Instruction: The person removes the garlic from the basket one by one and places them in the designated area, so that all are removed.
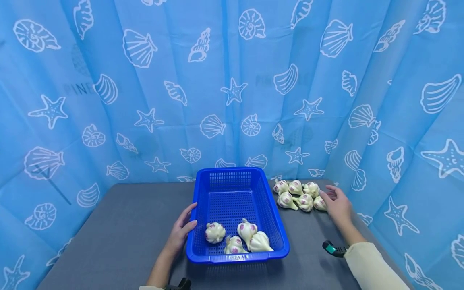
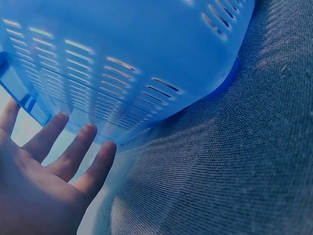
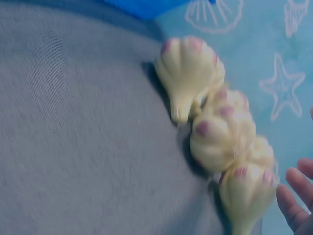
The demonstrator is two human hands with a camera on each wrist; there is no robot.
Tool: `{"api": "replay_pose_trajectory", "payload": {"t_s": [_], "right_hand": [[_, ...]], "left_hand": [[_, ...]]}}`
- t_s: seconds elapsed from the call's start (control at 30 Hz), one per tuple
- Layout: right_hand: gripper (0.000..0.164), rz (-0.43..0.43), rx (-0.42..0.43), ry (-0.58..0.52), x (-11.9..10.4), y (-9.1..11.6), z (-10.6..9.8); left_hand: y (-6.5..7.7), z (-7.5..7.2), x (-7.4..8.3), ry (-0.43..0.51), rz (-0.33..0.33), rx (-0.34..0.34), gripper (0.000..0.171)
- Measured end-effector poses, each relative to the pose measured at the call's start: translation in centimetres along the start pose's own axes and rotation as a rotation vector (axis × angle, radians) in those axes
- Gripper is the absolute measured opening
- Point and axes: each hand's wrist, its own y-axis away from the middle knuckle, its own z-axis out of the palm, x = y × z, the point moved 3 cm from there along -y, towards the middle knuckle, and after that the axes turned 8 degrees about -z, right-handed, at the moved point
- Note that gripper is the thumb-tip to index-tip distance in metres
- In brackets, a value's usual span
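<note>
In the head view, a blue plastic basket [image 1: 237, 257] stands on the table, with several garlic bulbs [image 1: 215, 233] at its near end. My left hand [image 1: 177, 233] is at the basket's left rim. The left wrist view has its fingers [image 2: 80, 142] loosely extended beside the slotted outer wall [image 2: 161, 44]. My right hand [image 1: 338, 205] is by the rightmost bulb [image 1: 320, 204] of a cluster of garlic [image 1: 304, 202] right of the basket. Its fingers [image 3: 293, 205] are spread beside the bulb [image 3: 247, 193] in the right wrist view, with a small gap there.
A grey cloth [image 1: 137, 229] covers the table. Blue curtains [image 1: 232, 60] printed with shells and starfish hang behind it and along both sides. The basket's near rim is close to the table's front part.
</note>
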Motion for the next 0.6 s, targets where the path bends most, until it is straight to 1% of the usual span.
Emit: {"api": "replay_pose_trajectory", "payload": {"t_s": [0.17, 0.4, 0.5, 0.6], "right_hand": [[0.044, -0.076, -0.004, 0.002, -1.8, 0.3, 0.3], [0.041, -0.194, -0.068, -0.060, -4.8, 1.1, 1.0], [0.040, -0.213, -0.095, -0.082, -6.3, 1.4, 1.4], [0.041, -0.205, -0.141, -0.161, -7.6, 1.6, 1.9]], "left_hand": [[-0.1, -0.1, -0.2, 0.008, -0.006, 0.002, 0.054], [-0.2, 0.0, -0.2, 0.006, 0.001, -0.001, 0.054], [-0.1, -0.1, -0.2, 0.003, -0.007, 0.003, 0.054], [-0.1, -0.1, -0.4, -0.006, -0.014, 0.007, 0.054]]}}
